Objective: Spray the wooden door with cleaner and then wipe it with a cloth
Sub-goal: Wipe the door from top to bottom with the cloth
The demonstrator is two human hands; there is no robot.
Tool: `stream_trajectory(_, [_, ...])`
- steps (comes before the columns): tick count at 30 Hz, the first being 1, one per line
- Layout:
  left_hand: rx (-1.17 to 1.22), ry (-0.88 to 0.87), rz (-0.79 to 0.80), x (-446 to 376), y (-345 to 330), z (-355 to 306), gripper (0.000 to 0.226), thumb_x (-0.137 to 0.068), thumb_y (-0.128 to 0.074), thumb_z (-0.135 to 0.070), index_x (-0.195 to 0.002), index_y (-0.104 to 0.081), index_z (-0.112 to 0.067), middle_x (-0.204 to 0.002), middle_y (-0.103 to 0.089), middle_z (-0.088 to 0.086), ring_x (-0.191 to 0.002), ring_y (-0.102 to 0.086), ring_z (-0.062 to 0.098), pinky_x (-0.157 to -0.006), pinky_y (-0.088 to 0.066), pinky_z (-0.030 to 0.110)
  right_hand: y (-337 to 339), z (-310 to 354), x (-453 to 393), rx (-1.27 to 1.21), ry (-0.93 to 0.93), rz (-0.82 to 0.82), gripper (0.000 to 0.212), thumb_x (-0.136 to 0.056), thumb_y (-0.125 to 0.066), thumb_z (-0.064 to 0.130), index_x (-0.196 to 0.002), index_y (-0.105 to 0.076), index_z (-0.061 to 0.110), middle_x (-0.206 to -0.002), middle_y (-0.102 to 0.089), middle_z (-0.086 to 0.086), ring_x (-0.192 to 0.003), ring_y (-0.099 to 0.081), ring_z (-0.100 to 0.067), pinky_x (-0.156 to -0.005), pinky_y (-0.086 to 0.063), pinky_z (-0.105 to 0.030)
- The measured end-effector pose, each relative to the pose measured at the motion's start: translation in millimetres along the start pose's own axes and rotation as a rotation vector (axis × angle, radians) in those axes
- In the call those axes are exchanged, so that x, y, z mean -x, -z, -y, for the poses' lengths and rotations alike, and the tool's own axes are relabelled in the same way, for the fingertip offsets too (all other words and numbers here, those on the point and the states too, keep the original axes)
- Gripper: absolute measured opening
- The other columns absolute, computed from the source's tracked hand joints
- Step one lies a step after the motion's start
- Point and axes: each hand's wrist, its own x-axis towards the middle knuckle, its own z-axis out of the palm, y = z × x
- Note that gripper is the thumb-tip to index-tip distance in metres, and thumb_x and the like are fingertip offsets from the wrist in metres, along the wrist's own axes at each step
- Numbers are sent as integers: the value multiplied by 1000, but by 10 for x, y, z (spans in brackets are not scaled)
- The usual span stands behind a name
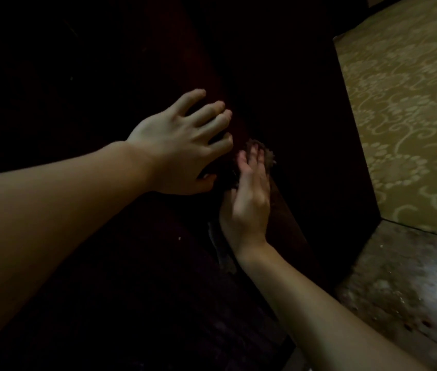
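Note:
The dark wooden door (78,62) fills most of the view, its reddish edge (212,84) running down the middle. My left hand (182,145) lies flat on the door with fingers spread, fingertips at the edge. Just below it, my right hand (249,196) presses a brownish cloth (265,153) against the door edge with straight fingers; only a fringe of the cloth shows past the fingertips. No spray bottle is in view.
A wall with gold patterned wallpaper (404,116) stands at the right. Below it is a shiny stone floor (399,285). A pale metal plate (220,247) sits on the door edge near my right wrist. The scene is very dim.

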Motion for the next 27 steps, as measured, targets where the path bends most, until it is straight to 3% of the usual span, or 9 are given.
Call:
stream_trajectory(2, [13,-9,-29,-11,-8,-81,87,-80,-7,-70,-151,-13,-20,-161,-7,16,-149,-6,33,-118,-2,52,-22,45,-93,-28,49,15,49,-94,-52,11,-140,-44,-2,-152,-35,-22,-146,-25,-34,-118,-25,-50])
stream_trajectory(5, [17,10,-90,-22,-13,-80,83,-82,-9,-69,-149,-20,-19,-159,-15,16,-147,-13,33,-118,-8,51,10,-164,29,-11,106,24,57,-102,-28,35,-139,-44,-5,-150,-37,-25,-144,-27,-36,-118,-26,-50])
stream_trajectory(7, [4,10,-97,-19,-36,-86,81,-85,-12,-69,-148,-21,-19,-158,-16,16,-147,-14,33,-117,-9,51,69,-394,272,34,37,10,65,-102,-18,42,-139,-44,-5,-149,-38,-25,-144,-28,-35,-116,-28,-50])
stream_trajectory(10, [13,-4,-118,-20,-37,-93,80,-85,-15,-69,-147,-25,-19,-157,-20,17,-146,-17,33,-117,-12,51,134,-606,545,81,-136,-35,56,-95,-29,24,-140,-42,-7,-150,-34,-26,-144,-25,-35,-113,-30,-57])
stream_trajectory(13, [19,6,-121,-16,-43,-94,82,-83,-15,-70,-146,-26,-19,-157,-22,17,-146,-19,33,-117,-13,51,114,-471,464,79,-226,-34,62,-85,-31,15,-142,-39,-6,-153,-29,-25,-146,-18,-34,-116,-25,-56])
stream_trajectory(17, [-11,20,-129,-37,-66,-149,86,-81,-11,-73,-146,-21,-18,-157,-20,16,-146,-17,33,-117,-13,51,82,-239,229,31,-107,51,61,-89,-32,19,-146,-35,-2,-155,-25,-24,-147,-16,-33,-121,-18,-46])
stream_trajectory(20, [5,20,-130,-55,-69,-168,86,-81,-13,-74,-145,-23,-17,-156,-21,17,-145,-18,33,-118,-13,52,153,-528,480,81,-1,75,57,-93,-33,21,-145,-37,-2,-154,-29,-24,-147,-21,-34,-120,-21,-44])
stream_trajectory(24, [27,12,-134,-75,-83,-202,86,-81,-14,-74,-146,-25,-17,-156,-20,19,-146,-16,35,-118,-11,54,386,-1130,1220,200,-167,108,61,-89,-33,17,-148,-30,2,-157,-23,-18,-147,-20,-34,-113,-31,-57])
stream_trajectory(27, [28,15,-129,-91,-91,-249,87,-81,-13,-75,-147,-22,-19,-157,-17,19,-147,-14,35,-118,-9,55,344,-1103,1299,169,-344,70,64,-89,-26,21,-151,-25,4,-160,-13,-11,-150,-7,-28,-116,-26,-56])
